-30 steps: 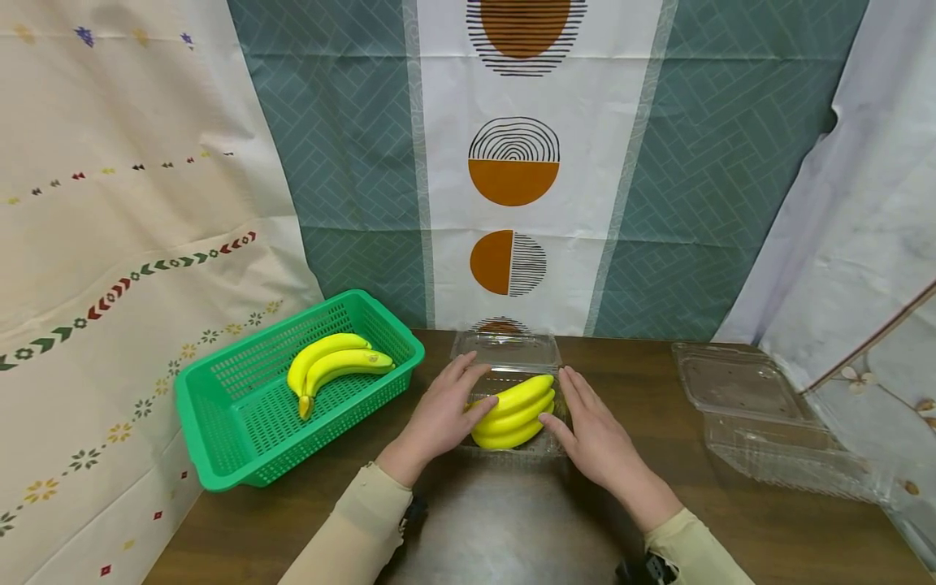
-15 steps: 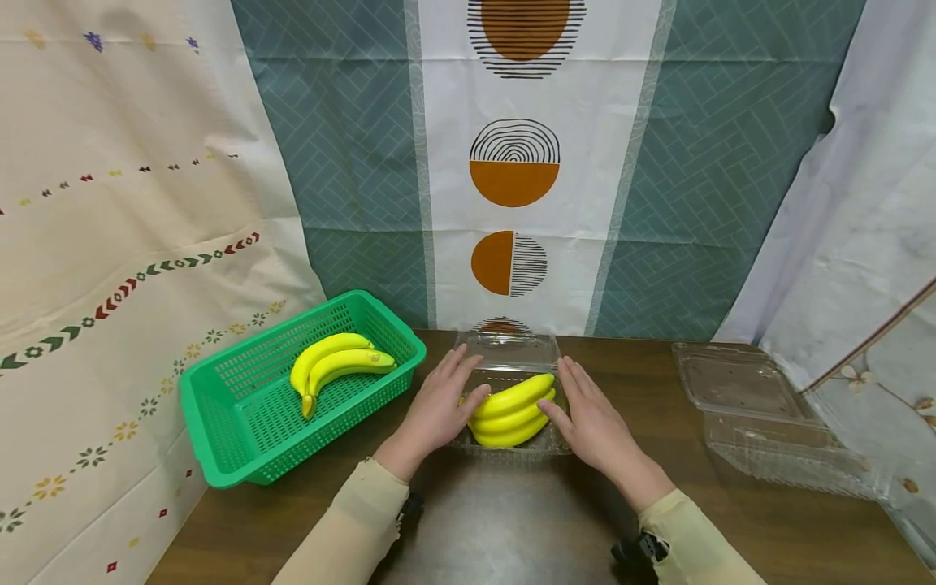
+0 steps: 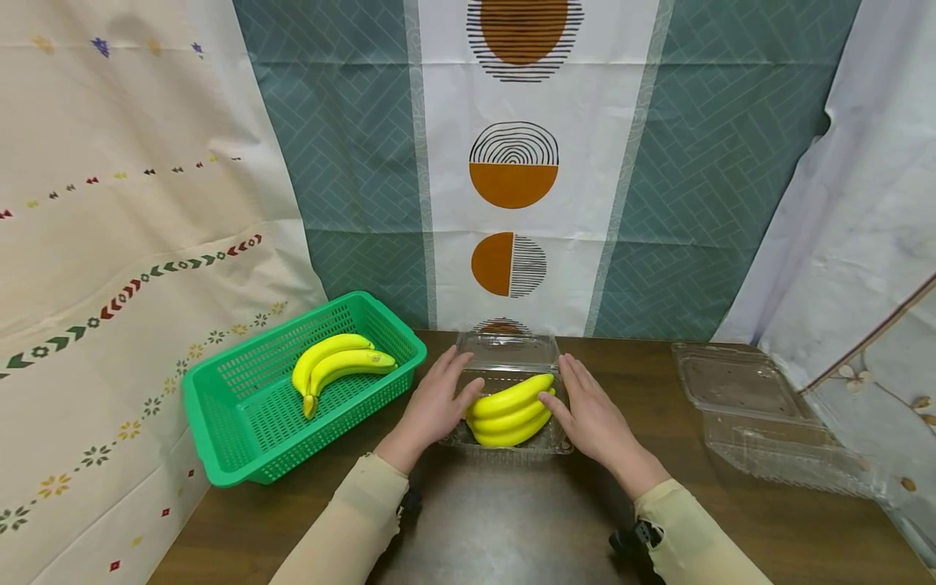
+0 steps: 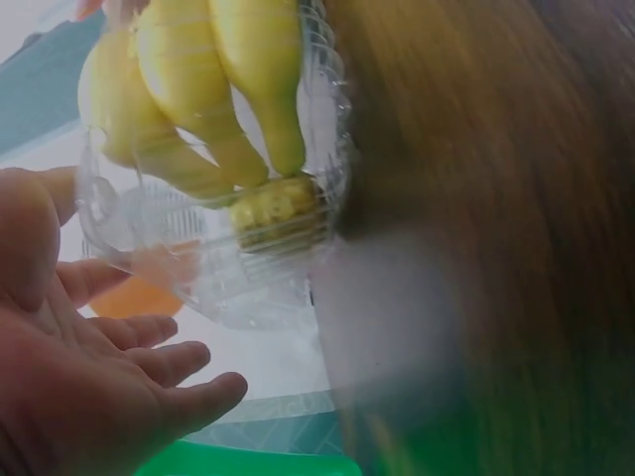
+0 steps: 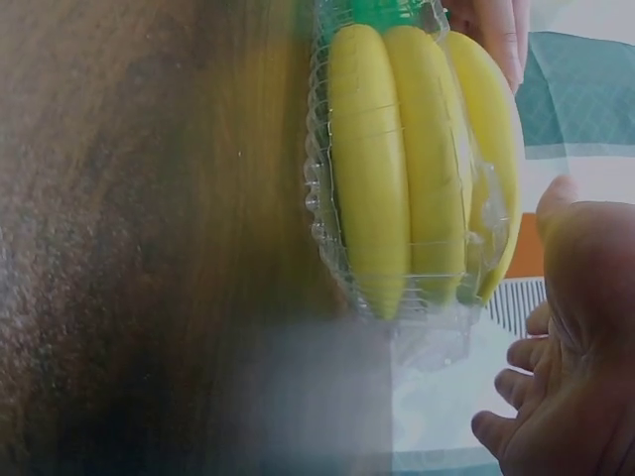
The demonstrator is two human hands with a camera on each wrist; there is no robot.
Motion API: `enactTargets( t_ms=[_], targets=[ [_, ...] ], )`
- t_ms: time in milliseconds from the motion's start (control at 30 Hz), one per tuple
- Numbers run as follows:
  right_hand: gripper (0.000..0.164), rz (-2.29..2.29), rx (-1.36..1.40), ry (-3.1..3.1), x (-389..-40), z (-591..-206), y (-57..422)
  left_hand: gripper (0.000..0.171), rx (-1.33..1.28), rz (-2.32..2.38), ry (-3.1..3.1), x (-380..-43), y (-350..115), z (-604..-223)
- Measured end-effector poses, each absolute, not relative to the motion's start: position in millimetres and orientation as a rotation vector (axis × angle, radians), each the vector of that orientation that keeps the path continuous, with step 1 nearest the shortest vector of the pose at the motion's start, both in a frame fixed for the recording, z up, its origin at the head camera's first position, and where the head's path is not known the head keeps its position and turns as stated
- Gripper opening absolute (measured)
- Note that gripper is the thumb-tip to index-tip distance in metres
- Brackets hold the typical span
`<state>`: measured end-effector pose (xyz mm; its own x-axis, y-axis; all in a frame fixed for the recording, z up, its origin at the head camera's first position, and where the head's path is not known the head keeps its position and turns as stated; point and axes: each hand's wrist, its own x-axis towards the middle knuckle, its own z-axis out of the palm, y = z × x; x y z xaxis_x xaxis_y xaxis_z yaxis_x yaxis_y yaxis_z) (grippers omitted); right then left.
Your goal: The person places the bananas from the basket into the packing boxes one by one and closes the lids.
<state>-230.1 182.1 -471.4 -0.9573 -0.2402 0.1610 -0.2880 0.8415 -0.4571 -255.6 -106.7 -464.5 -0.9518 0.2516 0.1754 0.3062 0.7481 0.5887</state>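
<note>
A bunch of several yellow bananas (image 3: 512,416) lies in the base of a clear plastic clamshell box (image 3: 537,445); its hinged lid (image 3: 508,351) stands open at the far side. My left hand (image 3: 436,406) is at the box's left side, fingers extended, thumb close to the bananas. My right hand (image 3: 595,418) flanks the right side, fingers fairly straight, thumb near the bunch's end. Through the clear wall in the left wrist view, the stem end (image 4: 278,210) shows. In the right wrist view, the right hand (image 5: 585,347) curls round nothing. Whether either thumb touches the box is unclear.
On the left stands a green plastic basket (image 3: 252,470) holding another bunch of bananas (image 3: 340,366). More clear clamshell boxes (image 3: 786,443) with an open lid lie at the right of the brown table (image 3: 504,520). Patterned cloths hang behind and at both sides.
My left hand has drawn slightly left, its thumb sliding off the top of the bananas. The bunch has shifted a little left within the box. The right hand has hardly moved.
</note>
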Motion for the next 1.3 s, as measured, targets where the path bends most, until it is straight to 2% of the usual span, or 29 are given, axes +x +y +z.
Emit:
enactTargets(
  t_ms=[667,1300],
  targets=[
    [0.086,0.809,0.375,-2.957,-241.5,-478.8,182.6,0.065,-0.295,-1.167,-2.88,-269.2,-108.9,-479.0],
    [0.087,0.924,0.346,-2.983,-247.8,-481.6,180.3,0.067,-0.291,-1.216,-2.881,-274.8,-110.6,-482.7]
  ],
)
